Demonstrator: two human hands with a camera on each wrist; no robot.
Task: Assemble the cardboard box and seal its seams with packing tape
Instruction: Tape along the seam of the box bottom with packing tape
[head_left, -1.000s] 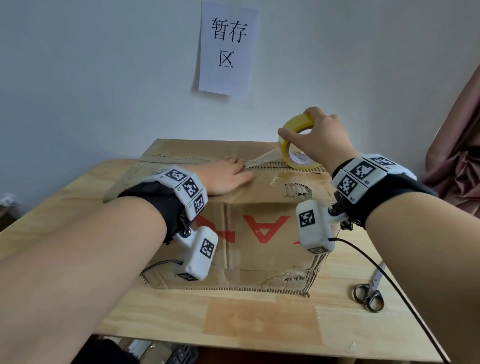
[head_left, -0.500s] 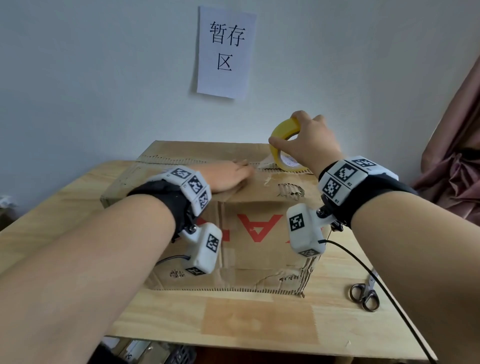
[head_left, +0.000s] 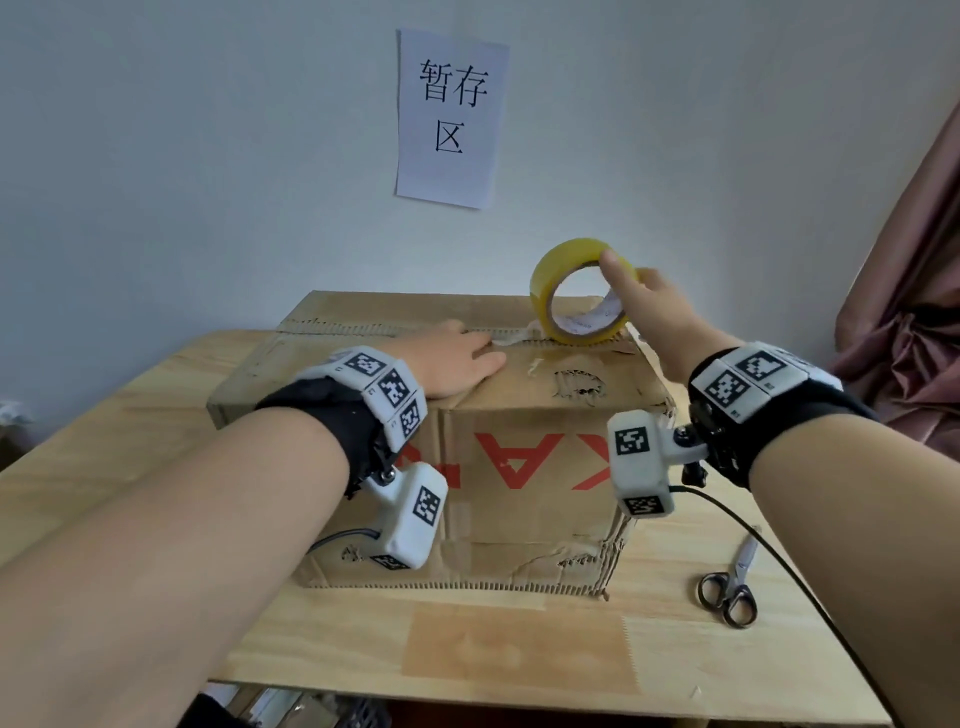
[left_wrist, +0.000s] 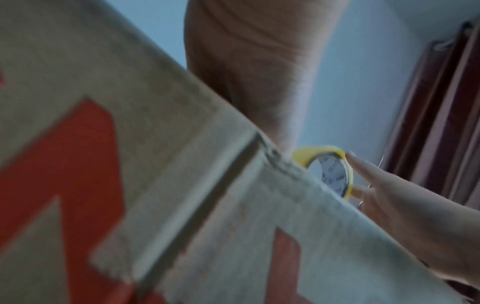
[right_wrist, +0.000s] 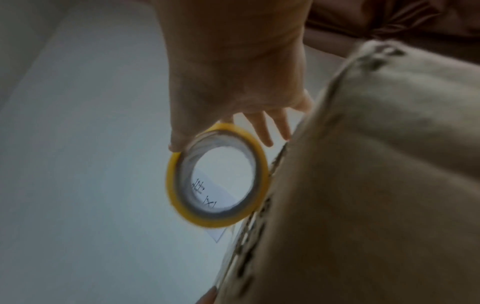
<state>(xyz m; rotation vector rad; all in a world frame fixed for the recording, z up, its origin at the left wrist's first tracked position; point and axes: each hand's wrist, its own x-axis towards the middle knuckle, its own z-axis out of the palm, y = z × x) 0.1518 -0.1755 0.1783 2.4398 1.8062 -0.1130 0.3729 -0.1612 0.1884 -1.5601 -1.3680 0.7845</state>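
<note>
Your cardboard box (head_left: 519, 467) sits closed on the wooden desk (head_left: 519, 649), toward the far edge, with its top seam running left to right across the lid. The tape roll (head_left: 576, 291) stands on its rim on that seam, near the box's right edge, its open core facing you.

Your right hand (head_left: 660, 312) is the nearer one to the roll. It steadies the roll with straight, spread fingers; one fingertip (head_left: 613, 260) rests on the top rim, and no finger curls round it. Your left hand (head_left: 457, 358) lies flat on the lid just left of the roll, fingers together, pressing the crumpled tape end (head_left: 511, 340) onto the seam.

The seam's long axis runs from your left fingertips rightward to the roll, so the next pull likely goes right, over the box's edge.

Compared with a second ago, your right hand has loosened from a full grip to this light touch, and the roll now stands more upright. Scissors (head_left: 727, 592) lie near the desk's right edge.
</note>
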